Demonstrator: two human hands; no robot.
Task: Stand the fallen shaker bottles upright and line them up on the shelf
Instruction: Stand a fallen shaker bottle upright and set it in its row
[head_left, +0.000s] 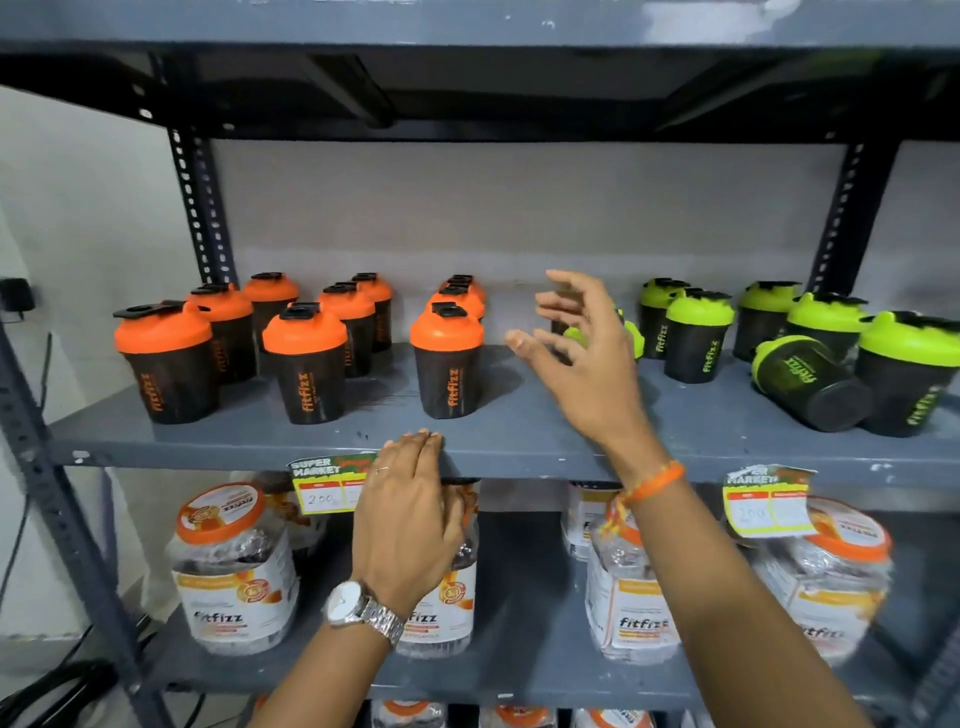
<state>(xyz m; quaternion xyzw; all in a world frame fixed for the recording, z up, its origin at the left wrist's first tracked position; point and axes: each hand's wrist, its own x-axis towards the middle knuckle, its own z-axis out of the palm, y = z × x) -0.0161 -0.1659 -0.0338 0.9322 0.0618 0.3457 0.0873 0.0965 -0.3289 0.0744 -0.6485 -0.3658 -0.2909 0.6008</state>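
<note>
Several black shakers with orange lids (447, 361) stand upright in rows on the left half of the grey shelf (519, 441). Green-lidded shakers (698, 335) stand upright on the right half. One green-lidded shaker (810, 382) lies on its side at the right, base toward me. Another fallen green-lidded shaker (632, 340) lies mostly hidden behind my right hand (582, 348), which hovers open over the shelf just in front of it, fingers spread. My left hand (410, 514) rests with its fingertips on the shelf's front edge and holds nothing.
The upper shelf (467, 31) hangs low overhead. Dark perforated uprights (200, 208) frame the bay. On the lower shelf stand clear jars with orange lids (234, 566). Yellow price tags (324, 486) hang from the shelf edge. Bare shelf lies between the orange and green groups.
</note>
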